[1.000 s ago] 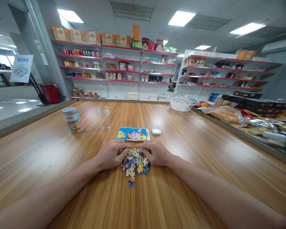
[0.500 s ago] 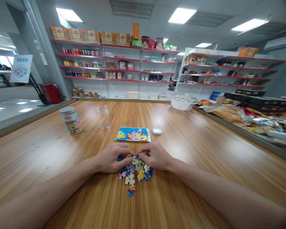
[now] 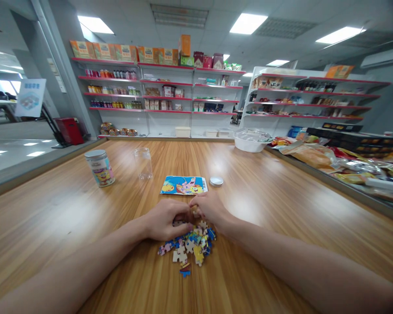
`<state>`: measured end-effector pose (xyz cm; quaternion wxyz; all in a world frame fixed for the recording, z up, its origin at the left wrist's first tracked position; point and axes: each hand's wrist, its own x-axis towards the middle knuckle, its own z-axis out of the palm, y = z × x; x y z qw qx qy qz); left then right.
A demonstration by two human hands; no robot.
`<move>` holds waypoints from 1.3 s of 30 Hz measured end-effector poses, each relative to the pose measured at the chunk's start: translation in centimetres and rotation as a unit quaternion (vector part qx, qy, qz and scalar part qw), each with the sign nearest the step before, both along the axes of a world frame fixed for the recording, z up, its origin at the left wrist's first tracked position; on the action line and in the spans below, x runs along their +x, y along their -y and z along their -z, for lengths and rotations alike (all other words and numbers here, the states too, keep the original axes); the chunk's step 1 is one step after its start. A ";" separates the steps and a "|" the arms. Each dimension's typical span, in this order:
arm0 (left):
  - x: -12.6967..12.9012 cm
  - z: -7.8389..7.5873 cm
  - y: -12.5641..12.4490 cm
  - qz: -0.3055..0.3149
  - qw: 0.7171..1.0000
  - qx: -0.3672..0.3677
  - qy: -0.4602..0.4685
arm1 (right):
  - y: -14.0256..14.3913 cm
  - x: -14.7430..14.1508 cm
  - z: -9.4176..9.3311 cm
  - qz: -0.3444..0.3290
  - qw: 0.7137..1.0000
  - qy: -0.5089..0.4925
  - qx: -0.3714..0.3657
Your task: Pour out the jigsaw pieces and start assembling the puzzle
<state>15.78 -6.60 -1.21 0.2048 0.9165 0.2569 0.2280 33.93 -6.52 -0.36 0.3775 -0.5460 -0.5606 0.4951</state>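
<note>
Closest to the person, a loose heap of puzzle pieces (image 3: pixel 190 246) lies on the wooden counter (image 3: pixel 265 209), a few strays at its near edge. At the heap's far side the left hand (image 3: pixel 165 220) and right hand (image 3: pixel 209 208) meet, fingers curled in a pinching grip on pieces between them; just how many I cannot tell. The pieces look light, thin and stiff, likely best pinched by their edges. Beyond lie a picture card (image 3: pixel 184 185), a round lid (image 3: pixel 216 181), a clear jar (image 3: pixel 143 163) and a printed tin (image 3: pixel 100 168).
</note>
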 end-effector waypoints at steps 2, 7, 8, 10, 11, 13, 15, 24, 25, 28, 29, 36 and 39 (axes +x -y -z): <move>-0.1 -0.1 0.0 0.008 1.000 -0.014 0.007 | -0.1 -0.3 -0.2 -0.006 1.000 -0.005 -0.005; -1.6 -0.3 0.2 0.035 0.998 -0.046 -0.002 | 0.8 1.7 -0.1 -0.064 0.998 0.004 0.008; -1.8 -0.3 0.2 0.033 0.998 -0.047 -0.004 | 0.9 2.0 -0.1 -0.099 0.994 0.032 0.040; -2.0 -0.2 0.1 0.020 0.999 -0.044 -0.002 | 1.0 2.5 0.0 -0.179 0.976 0.084 0.095; -2.0 -0.1 0.0 0.014 0.999 -0.045 0.001 | 1.1 2.5 0.1 -0.212 0.964 0.107 0.116; -1.9 0.0 -0.1 0.012 0.999 -0.052 0.008 | 1.1 2.5 0.4 -0.251 0.948 0.136 0.138; -1.8 0.2 -0.2 0.016 0.997 -0.071 0.014 | 1.1 2.4 0.6 -0.264 0.942 0.151 0.144; -2.2 0.1 -0.3 0.040 0.987 -0.152 0.031 | 0.9 2.7 0.0 -0.295 0.954 0.050 0.028; -2.2 0.0 -0.3 0.043 0.988 -0.142 0.029 | 0.9 2.7 -0.1 -0.294 0.955 0.039 0.019; -2.0 -0.4 -0.2 0.056 0.992 -0.112 0.022 | 0.7 2.6 -0.1 -0.270 0.963 0.019 0.013; -2.0 -0.4 -0.2 0.058 0.993 -0.104 0.021 | 0.6 2.6 0.0 -0.260 0.965 0.016 0.016; -1.9 -0.3 -0.2 0.042 0.996 -0.068 0.027 | 0.9 2.1 0.5 -0.191 0.967 0.124 0.113; -1.9 -0.1 -0.4 0.018 0.996 -0.063 0.053 | 1.0 2.1 0.7 -0.171 0.952 0.195 0.165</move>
